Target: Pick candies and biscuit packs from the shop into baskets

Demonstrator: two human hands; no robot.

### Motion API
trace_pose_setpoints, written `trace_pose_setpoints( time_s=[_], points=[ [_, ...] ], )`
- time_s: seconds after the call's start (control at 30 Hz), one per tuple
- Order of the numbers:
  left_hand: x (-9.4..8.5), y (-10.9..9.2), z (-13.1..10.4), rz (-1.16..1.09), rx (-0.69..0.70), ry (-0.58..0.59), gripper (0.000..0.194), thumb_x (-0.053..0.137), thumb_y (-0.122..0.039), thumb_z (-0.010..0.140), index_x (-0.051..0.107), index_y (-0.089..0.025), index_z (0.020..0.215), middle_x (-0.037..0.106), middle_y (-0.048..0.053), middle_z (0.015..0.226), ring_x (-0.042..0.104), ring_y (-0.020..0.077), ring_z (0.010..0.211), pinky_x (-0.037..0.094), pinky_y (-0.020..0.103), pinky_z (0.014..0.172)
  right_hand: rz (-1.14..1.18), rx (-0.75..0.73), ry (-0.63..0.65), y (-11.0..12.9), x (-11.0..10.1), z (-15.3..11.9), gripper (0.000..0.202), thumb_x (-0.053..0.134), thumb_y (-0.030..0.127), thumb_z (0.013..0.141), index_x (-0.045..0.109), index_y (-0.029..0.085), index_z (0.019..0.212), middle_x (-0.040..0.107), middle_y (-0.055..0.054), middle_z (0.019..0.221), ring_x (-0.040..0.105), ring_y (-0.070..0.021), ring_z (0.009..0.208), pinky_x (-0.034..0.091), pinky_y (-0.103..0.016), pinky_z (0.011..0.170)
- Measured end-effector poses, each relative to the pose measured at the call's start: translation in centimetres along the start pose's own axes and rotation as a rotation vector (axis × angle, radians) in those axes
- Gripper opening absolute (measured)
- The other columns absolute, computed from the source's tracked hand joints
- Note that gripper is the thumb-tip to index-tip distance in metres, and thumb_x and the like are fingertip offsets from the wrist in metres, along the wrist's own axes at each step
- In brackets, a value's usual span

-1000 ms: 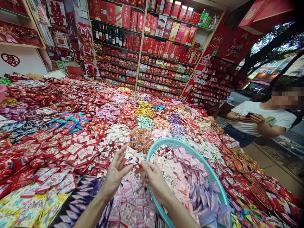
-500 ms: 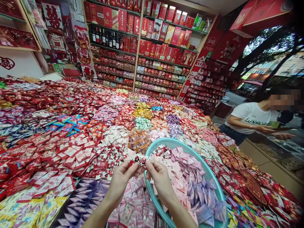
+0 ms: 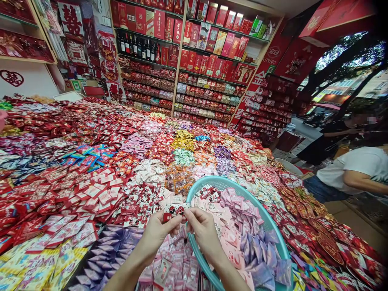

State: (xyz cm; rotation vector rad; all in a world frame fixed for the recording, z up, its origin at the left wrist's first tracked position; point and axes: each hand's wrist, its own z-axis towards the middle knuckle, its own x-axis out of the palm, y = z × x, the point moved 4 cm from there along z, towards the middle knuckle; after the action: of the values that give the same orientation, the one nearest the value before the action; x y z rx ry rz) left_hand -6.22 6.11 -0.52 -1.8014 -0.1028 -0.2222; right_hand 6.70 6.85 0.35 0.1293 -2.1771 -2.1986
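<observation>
Between the fingertips of both hands is a small red and white candy packet [image 3: 176, 211] with round cartoon heads on it. My left hand [image 3: 159, 232] pinches its left end, and my right hand [image 3: 202, 230] pinches the right end. Under my right forearm stands a turquoise plastic basket [image 3: 283, 238]. Inside it lie pink packets [image 3: 239, 208], purple pouches [image 3: 260, 250] and some red and white packets [image 3: 207, 193]. A heap of similar red and white packets [image 3: 138, 202] lies left of the basket. Pink clear-wrapped packets [image 3: 172, 266] lie below my hands.
Piles of wrapped sweets [image 3: 103, 121] spread over the wide display. Purple pouches [image 3: 106, 250] fill a tray at the lower left. Behind stand shelves [image 3: 178, 60] with red boxes and bottles. At the right, a person in a white shirt [image 3: 357, 169] leans over, with another person in dark clothes [image 3: 330, 137] beyond.
Both hands keep hold of the candy packet, whose printed face now shows more fully. The white-shirted person has shifted right and bent down; a dark-clothed person has come into view.
</observation>
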Motion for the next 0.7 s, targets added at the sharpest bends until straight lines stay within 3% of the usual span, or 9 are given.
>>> trace_pose_setpoints(
  time_s=[0.2, 0.4, 0.6, 0.7],
  points=[
    [-0.8, 0.5, 0.6, 0.091, 0.022, 0.064, 0.03, 0.065, -0.044, 0.07, 0.061, -0.014, 0.071, 0.061, 0.001, 0.063, 0.053, 0.0136, 0.06, 0.043, 0.024, 0.058, -0.017, -0.007, 0.03, 0.0, -0.1, -0.1, 0.033, 0.056, 0.043, 0.082, 0.06, 0.015, 0.066, 0.048, 0.004, 0.05, 0.041, -0.0084, 0.048, 0.031, -0.023, 0.05],
    [-1.6, -0.1, 1.0, 0.083, 0.12, -0.005, 0.025, 0.065, -0.041, 0.072, 0.062, -0.016, 0.076, 0.058, -0.001, 0.069, 0.05, 0.0116, 0.063, 0.04, 0.021, 0.061, -0.005, 0.023, 0.078, -0.7, 0.4, -0.4, 0.034, 0.056, 0.044, 0.081, 0.061, 0.014, 0.065, 0.051, 0.003, 0.051, 0.043, -0.0084, 0.047, 0.031, -0.022, 0.047],
    [-1.6, 0.8, 1.1, 0.041, 0.12, -0.028, 0.025, 0.066, -0.041, 0.071, 0.061, -0.016, 0.068, 0.055, -0.003, 0.062, 0.047, 0.01, 0.06, 0.038, 0.019, 0.058, 0.051, 0.071, 0.062, -1.6, 0.8, -0.9, 0.032, 0.059, 0.045, 0.078, 0.059, 0.015, 0.068, 0.055, 0.002, 0.056, 0.045, -0.0079, 0.045, 0.032, -0.021, 0.045],
    [-1.4, 1.2, 1.3, 0.03, 0.107, -0.043, 0.026, 0.066, -0.043, 0.071, 0.064, -0.017, 0.074, 0.06, -0.002, 0.069, 0.051, 0.0115, 0.064, 0.04, 0.02, 0.061, 0.061, 0.088, 0.059, -1.5, 0.3, -0.9, 0.033, 0.057, 0.046, 0.079, 0.06, 0.015, 0.07, 0.055, 0.002, 0.055, 0.045, -0.0082, 0.046, 0.032, -0.021, 0.046]
  ],
)
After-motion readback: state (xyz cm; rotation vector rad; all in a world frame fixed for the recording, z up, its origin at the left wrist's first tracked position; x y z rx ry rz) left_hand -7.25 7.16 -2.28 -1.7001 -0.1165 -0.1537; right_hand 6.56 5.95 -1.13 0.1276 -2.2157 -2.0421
